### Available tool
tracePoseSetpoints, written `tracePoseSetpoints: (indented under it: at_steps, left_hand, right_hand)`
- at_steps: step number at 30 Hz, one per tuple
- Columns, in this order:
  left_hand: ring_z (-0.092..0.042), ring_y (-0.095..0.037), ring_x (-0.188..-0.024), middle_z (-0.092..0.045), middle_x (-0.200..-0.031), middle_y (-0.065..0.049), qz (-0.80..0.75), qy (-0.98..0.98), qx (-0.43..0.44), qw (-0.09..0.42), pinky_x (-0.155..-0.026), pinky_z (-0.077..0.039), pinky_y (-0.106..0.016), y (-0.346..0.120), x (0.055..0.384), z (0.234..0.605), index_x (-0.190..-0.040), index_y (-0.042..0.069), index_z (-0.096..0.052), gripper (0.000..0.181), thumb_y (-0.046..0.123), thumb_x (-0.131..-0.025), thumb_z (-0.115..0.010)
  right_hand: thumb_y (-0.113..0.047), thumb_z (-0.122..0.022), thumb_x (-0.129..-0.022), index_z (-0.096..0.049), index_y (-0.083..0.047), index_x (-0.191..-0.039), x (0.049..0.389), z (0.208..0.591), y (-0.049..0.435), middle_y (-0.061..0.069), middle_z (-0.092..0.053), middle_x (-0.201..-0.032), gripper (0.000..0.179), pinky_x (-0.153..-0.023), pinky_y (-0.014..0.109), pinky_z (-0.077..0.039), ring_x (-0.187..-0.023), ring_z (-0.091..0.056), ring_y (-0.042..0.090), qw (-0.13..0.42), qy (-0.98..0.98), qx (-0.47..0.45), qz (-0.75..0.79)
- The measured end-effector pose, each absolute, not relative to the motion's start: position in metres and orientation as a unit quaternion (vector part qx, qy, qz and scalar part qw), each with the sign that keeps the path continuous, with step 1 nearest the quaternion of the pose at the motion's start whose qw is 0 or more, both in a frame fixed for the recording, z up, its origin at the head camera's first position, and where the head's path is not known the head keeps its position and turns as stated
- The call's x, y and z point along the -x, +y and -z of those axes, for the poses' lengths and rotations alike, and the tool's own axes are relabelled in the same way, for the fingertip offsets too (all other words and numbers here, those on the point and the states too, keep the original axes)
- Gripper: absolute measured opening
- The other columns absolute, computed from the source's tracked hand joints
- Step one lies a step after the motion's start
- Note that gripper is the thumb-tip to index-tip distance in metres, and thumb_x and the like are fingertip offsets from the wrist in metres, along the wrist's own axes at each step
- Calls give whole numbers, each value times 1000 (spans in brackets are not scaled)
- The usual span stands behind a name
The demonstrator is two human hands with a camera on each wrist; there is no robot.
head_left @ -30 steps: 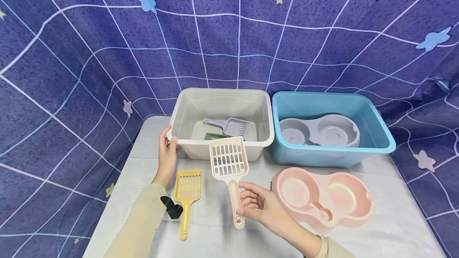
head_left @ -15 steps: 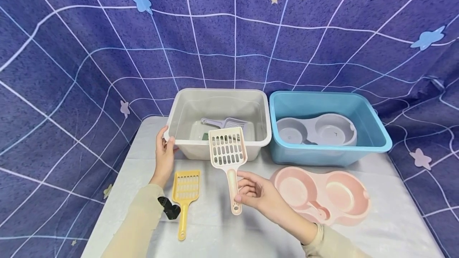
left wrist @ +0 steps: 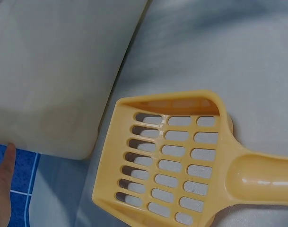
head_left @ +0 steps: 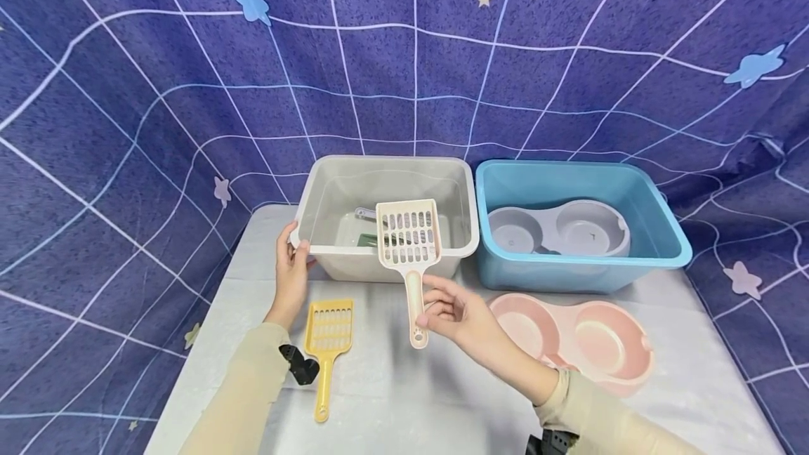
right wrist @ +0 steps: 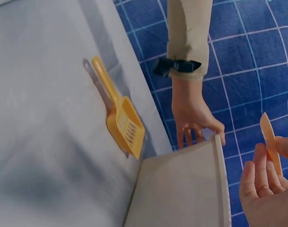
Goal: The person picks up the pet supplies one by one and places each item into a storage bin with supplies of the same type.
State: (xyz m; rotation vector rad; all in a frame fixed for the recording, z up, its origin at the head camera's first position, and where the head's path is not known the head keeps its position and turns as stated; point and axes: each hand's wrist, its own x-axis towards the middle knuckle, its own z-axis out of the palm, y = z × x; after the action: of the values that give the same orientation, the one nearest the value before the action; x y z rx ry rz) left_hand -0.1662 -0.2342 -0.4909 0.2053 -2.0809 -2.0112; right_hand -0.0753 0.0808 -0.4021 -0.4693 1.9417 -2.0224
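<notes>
My right hand pinches the handle of a cream-pink slotted litter scoop. The scoop's head points away from me and overlaps the front rim and inside of a grey bin. At the bin's left front corner, my left hand grips the rim, thumb on one side and fingers on the other, as the right wrist view shows. Behind the held scoop, a lilac scoop and a green item lie in the bin, both partly hidden. A yellow litter scoop lies on the table beside my left forearm.
A blue bin stands right of the grey one, with a grey double bowl inside. In front of it, a pink double bowl sits on the white-covered table, partly behind my right arm. A blue patterned curtain hangs behind.
My right hand has carried the cream-pink scoop forward, so its head now lies farther over the grey bin. The left hand keeps its grip on the bin's corner.
</notes>
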Motion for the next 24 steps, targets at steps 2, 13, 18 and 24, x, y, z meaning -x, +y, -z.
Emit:
tracePoseSetpoints:
  at_steps: [2,13,18,24]
  left_hand:
    - [-44,-22,-123,-39,-147,-17,691,-711,-74,111,-106,-38,-51,-235,166,489,-156,22,-21,51,18,-108,-37]
    - [-45,-20,-123,-38,-147,-17,687,-714,-64,117,-107,-38,-51,-234,167,491,-156,24,-21,51,21,-108,-37]
    - [-44,-19,-124,-37,-149,-17,693,-710,-63,109,-109,-36,-52,-235,166,491,-157,24,-19,52,21,-108,-38]
    - [-43,-21,-126,-37,-148,-17,694,-709,-62,109,-109,-36,-53,-236,166,491,-157,25,-19,53,20,-108,-37]
  right_hand:
    - [9,-68,-86,-43,11,-141,79,400,82,21,-64,-111,60,-80,21,-52,-86,-62,10,139,677,161,704]
    - [11,-67,-85,-44,12,-140,105,391,91,25,-65,-111,59,-79,21,-52,-85,-62,10,95,720,157,669]
    - [9,-68,-85,-46,9,-141,118,385,92,23,-66,-110,60,-77,21,-52,-84,-63,12,84,740,152,650]
    - [10,-66,-86,-45,9,-141,132,385,95,21,-66,-109,60,-73,19,-51,-84,-62,12,79,758,141,632]
